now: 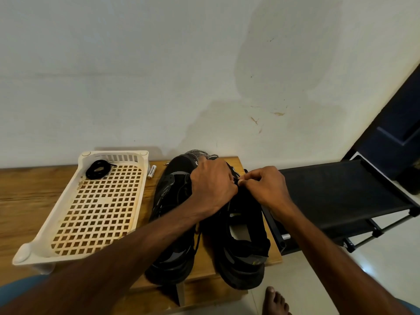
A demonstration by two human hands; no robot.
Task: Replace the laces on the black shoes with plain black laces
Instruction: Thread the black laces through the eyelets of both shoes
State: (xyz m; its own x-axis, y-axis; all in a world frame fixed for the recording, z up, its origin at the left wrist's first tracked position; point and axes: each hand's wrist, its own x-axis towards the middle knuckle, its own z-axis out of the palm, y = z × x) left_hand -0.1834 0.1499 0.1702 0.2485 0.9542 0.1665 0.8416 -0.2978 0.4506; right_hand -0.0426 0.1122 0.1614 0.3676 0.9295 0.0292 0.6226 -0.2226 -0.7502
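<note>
Two black shoes stand side by side on a wooden table (34, 194), toes toward the wall. My left hand (212, 185) lies over the front of the right shoe (243, 242), its fingers curled at the lace area. My right hand (266, 185) pinches the end of a plain black lace (237, 181) between thumb and fingers, right beside the left hand. The left shoe (172, 201) is untouched; a black lace hangs down between the shoes. Black-and-white patterned laces (197, 153) lie behind the shoes by the wall. A coiled plain black lace (98, 169) rests in the white basket.
A white perforated plastic basket (68, 223) sits left of the shoes. A small white battery (151, 171) lies between basket and left shoe. A black fabric shoe rack (341, 196) stands to the right of the table. My bare foot (275, 301) is on the tiled floor.
</note>
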